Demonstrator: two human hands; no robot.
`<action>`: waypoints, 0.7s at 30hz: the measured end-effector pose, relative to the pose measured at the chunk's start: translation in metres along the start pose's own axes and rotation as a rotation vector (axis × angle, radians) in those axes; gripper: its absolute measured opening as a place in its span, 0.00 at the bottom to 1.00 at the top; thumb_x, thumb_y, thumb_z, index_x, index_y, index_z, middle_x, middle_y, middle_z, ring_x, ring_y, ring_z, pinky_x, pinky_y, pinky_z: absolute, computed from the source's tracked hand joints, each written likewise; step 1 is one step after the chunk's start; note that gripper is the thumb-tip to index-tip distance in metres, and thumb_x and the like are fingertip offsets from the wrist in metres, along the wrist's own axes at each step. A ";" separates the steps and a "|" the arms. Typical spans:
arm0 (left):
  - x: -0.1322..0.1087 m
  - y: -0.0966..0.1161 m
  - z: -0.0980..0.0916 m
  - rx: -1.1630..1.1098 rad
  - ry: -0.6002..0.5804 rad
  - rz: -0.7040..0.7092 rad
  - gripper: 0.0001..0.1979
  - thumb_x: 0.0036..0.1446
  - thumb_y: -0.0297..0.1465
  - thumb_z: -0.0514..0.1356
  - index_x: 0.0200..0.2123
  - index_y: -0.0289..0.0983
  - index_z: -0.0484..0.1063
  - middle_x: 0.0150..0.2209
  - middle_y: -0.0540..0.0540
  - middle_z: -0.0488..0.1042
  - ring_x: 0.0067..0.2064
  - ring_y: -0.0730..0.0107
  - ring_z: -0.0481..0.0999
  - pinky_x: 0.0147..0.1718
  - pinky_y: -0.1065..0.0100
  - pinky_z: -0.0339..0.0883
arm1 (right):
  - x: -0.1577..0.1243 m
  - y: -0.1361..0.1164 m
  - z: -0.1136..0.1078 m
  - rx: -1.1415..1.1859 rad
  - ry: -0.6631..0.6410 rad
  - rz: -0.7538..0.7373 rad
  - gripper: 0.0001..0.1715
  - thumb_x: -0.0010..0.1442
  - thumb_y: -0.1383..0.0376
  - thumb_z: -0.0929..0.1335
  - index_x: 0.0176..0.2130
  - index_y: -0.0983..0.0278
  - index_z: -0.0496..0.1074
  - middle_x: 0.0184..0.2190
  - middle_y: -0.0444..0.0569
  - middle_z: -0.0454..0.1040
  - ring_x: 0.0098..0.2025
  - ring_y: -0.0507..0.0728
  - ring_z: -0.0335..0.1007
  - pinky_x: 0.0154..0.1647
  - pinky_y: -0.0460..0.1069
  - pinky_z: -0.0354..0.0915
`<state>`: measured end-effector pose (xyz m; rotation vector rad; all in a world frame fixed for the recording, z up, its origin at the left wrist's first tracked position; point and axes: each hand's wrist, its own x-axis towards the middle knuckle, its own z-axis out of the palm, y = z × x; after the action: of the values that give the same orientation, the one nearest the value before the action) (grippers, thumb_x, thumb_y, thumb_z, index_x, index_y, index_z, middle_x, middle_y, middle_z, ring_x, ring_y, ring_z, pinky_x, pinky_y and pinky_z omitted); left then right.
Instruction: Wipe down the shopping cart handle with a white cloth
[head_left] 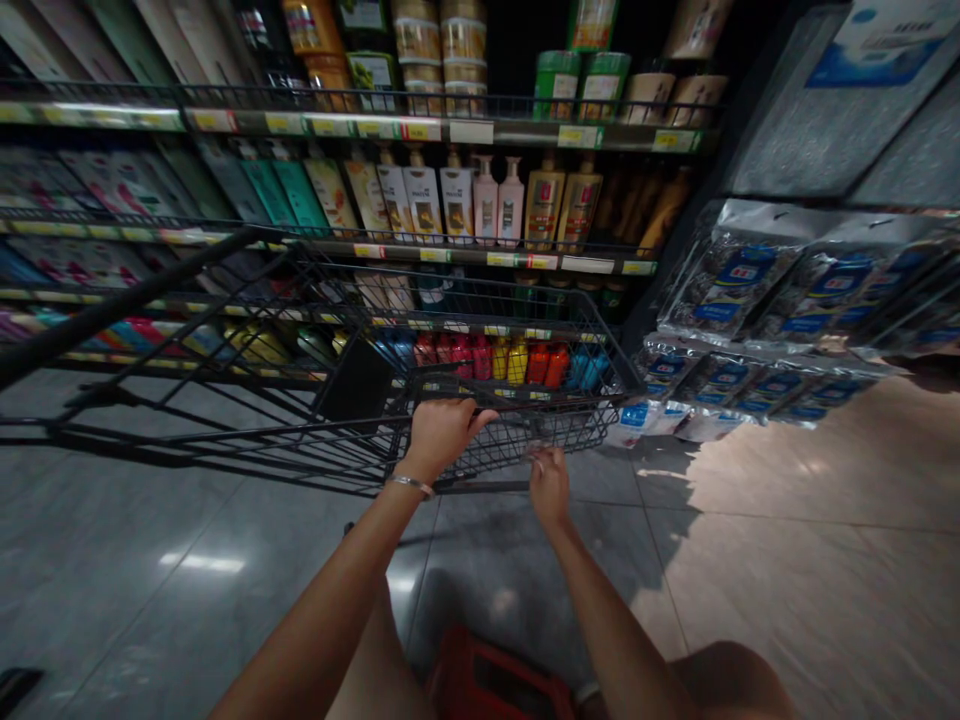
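One black wire shopping cart (356, 380) spanned from nine o'clock past centre. Left hand (442, 437), at seven, gripped its near rim; right hand (550, 490), toward five — fingers curled by the mesh, could not tell the hold. Pantene bottles (424, 208) stood shelved near twelve; silvery packs (739, 285) hung past two.

From center, o'clock style, we've got 1 L hand (441, 436) & 1 bracelet (410, 485) at 7; 1 R hand (550, 488) at 5; 1 cart (358, 380) at 9; 2 teal pump btls (298, 190) at 10; 3 white btls w/ brown labels (424, 205) at 11; 2 pink pump btls (511, 205) at 12; 2 gold btls w/ red labels (544, 205) plus 3 bright-green jars (557, 88) at 1.
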<state>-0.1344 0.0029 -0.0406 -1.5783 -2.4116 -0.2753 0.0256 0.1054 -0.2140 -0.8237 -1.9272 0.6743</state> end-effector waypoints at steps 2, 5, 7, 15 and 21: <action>0.000 -0.001 0.000 0.004 0.002 0.003 0.30 0.62 0.51 0.43 0.27 0.35 0.74 0.23 0.41 0.75 0.28 0.63 0.75 0.25 0.66 0.50 | -0.010 0.002 -0.004 0.011 0.018 0.008 0.14 0.58 0.70 0.60 0.33 0.64 0.75 0.34 0.52 0.68 0.37 0.57 0.67 0.41 0.53 0.66; 0.000 -0.001 0.000 0.009 0.005 0.005 0.30 0.62 0.51 0.43 0.27 0.36 0.74 0.23 0.41 0.75 0.28 0.63 0.75 0.25 0.66 0.50 | -0.016 -0.005 -0.007 0.038 0.041 0.000 0.13 0.59 0.69 0.61 0.37 0.64 0.75 0.37 0.52 0.68 0.41 0.57 0.67 0.43 0.53 0.66; -0.001 -0.001 0.000 0.010 0.005 0.004 0.30 0.63 0.51 0.43 0.27 0.36 0.73 0.23 0.41 0.75 0.28 0.63 0.75 0.25 0.66 0.50 | -0.011 -0.017 -0.006 0.057 0.055 -0.016 0.13 0.61 0.68 0.61 0.40 0.64 0.74 0.39 0.52 0.68 0.44 0.57 0.67 0.46 0.54 0.66; -0.002 -0.003 -0.002 0.037 -0.016 0.009 0.29 0.63 0.50 0.43 0.28 0.36 0.73 0.24 0.41 0.75 0.29 0.63 0.75 0.25 0.66 0.51 | 0.019 -0.048 0.010 0.109 0.022 -0.041 0.14 0.61 0.70 0.60 0.43 0.63 0.72 0.43 0.54 0.66 0.48 0.57 0.66 0.49 0.55 0.65; -0.004 -0.008 -0.002 0.037 -0.042 0.043 0.21 0.62 0.45 0.49 0.29 0.37 0.72 0.26 0.42 0.75 0.30 0.62 0.75 0.27 0.66 0.55 | 0.007 -0.032 0.017 0.121 -0.008 0.075 0.13 0.59 0.70 0.61 0.39 0.63 0.73 0.41 0.53 0.66 0.46 0.57 0.66 0.49 0.54 0.64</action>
<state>-0.1399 -0.0042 -0.0397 -1.6338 -2.3961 -0.1900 -0.0004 0.0882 -0.1945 -0.8214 -1.8502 0.8318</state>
